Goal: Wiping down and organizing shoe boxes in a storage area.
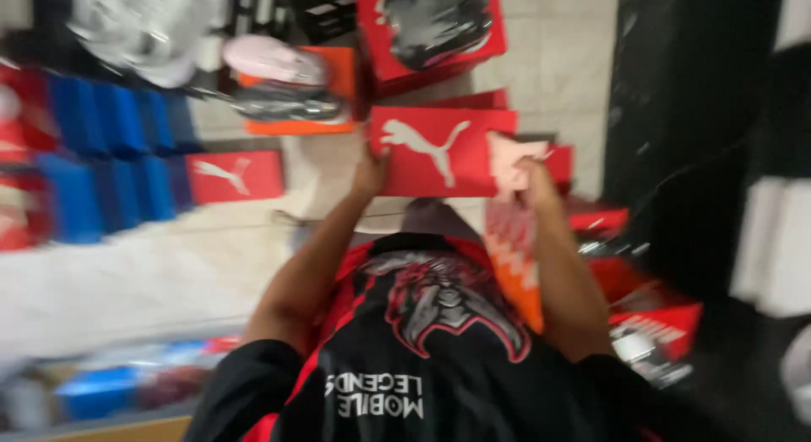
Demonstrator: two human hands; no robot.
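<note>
I hold a red shoebox lid [435, 150] with a white animal logo flat out in front of my chest. My left hand [370, 170] grips its left edge. My right hand [534, 176] grips the right edge, and a piece of pale pink paper [509, 159] is pressed against it there. The picture is motion-blurred, so the fingers are not sharp. My black and red shirt [422, 341] fills the bottom of the view.
Beyond the lid stands an open red box with a dark shoe [432, 24]. To its left an orange box [296, 91] carries a pink and a dark shoe. Blue boxes [110, 155] and a red box [235, 176] lie at the left, more red boxes [650, 324] at the right beside a dark shelf.
</note>
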